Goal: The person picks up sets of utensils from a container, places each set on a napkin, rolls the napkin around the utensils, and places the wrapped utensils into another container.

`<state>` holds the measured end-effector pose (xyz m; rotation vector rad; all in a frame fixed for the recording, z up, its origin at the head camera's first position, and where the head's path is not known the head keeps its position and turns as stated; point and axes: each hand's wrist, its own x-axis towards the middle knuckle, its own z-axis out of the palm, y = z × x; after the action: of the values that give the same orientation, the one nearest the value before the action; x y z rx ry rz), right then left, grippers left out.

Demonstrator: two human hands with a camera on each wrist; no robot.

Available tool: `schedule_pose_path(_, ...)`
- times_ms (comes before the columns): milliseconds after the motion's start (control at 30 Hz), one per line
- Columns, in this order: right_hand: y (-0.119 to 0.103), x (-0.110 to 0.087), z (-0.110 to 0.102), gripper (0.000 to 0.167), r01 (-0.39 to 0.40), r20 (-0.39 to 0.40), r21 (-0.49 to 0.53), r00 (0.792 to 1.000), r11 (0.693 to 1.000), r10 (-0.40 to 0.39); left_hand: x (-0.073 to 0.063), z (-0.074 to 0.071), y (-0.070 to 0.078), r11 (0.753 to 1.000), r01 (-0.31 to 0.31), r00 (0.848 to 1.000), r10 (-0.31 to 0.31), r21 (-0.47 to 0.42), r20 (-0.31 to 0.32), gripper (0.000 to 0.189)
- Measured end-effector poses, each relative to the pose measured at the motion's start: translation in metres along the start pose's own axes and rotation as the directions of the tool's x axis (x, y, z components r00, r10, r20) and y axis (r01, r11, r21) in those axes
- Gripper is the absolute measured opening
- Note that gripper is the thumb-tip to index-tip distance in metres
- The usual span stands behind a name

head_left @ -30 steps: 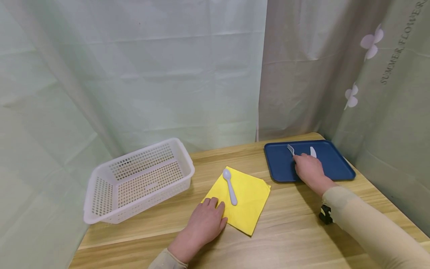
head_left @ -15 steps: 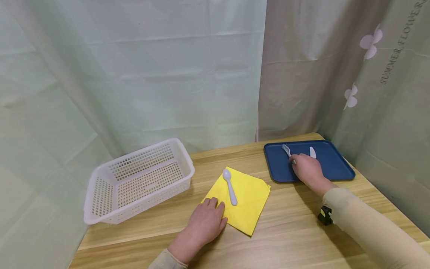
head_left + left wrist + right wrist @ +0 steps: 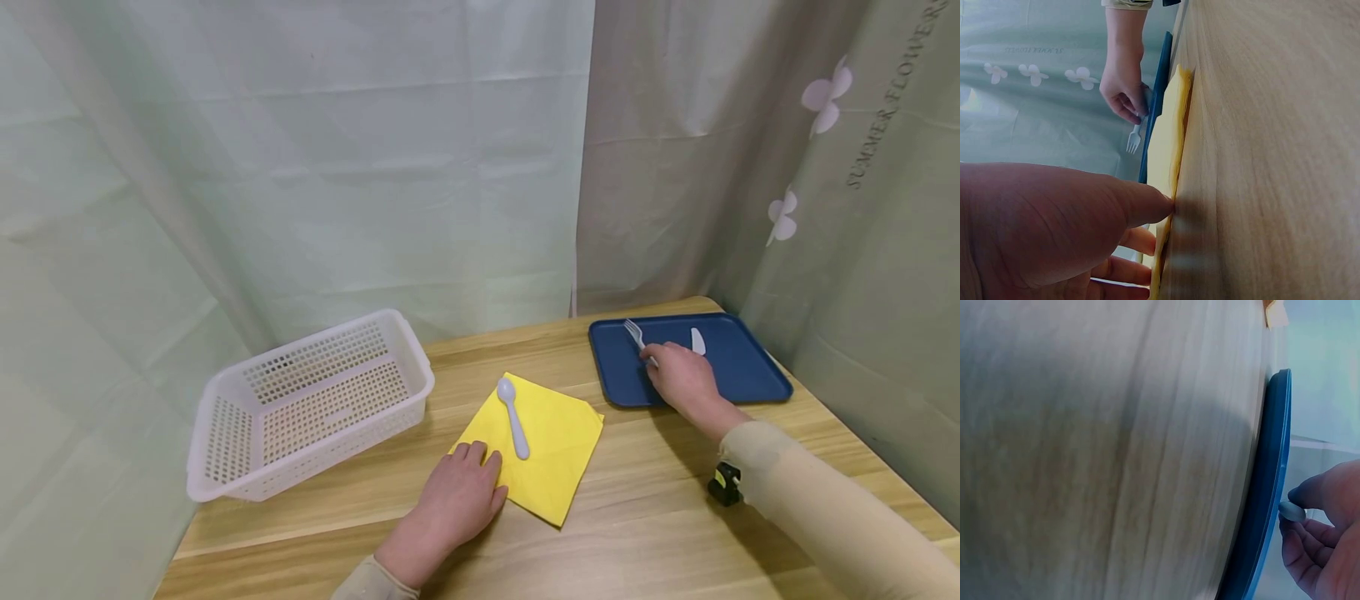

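My right hand (image 3: 682, 379) pinches the handle of a pale plastic fork (image 3: 634, 333) over the blue tray (image 3: 753, 379). The rounded handle end (image 3: 1292, 511) shows between thumb and fingers in the right wrist view. Beside that hand a white plastic knife (image 3: 697, 341) lies on the tray, its handle hidden behind the hand. My left hand (image 3: 459, 492) rests with relaxed fingers on the near left edge of a folded yellow napkin (image 3: 558, 442). A pale spoon (image 3: 513, 417) lies on the napkin, close to the left fingertips. In the left wrist view the thumb touches the napkin's layered edge (image 3: 1180, 144).
To the left stands a white perforated plastic basket (image 3: 315, 400). Light curtains (image 3: 375, 183) hang behind and on both sides of the wooden table (image 3: 637, 517). Bare wood lies between the napkin and the tray.
The right hand has shifted slightly left with the fork, whose tines now sit nearer the tray's back left corner. The left hand, napkin, spoon and basket have stayed put.
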<state>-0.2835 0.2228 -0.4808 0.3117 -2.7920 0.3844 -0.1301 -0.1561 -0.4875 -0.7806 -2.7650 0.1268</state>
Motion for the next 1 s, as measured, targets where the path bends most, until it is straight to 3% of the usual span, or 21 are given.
schedule_pose_path(333, -0.006, -0.003, -0.003, 0.020, -0.005, -0.027, 0.072, 1.000, 0.997, 0.007, 0.000, -0.001, 0.000, 1.000, -0.002, 1.000, 0.002, 0.002, 0.000, 0.040)
schedule_pose_path(1000, -0.017, -0.006, -0.009, 0.023, -0.043, 0.002, 0.143, 0.999, 0.989, 0.043, 0.000, 0.001, 0.000, 1.000, -0.003, 1.000, 0.003, 0.013, -0.004, 0.042)
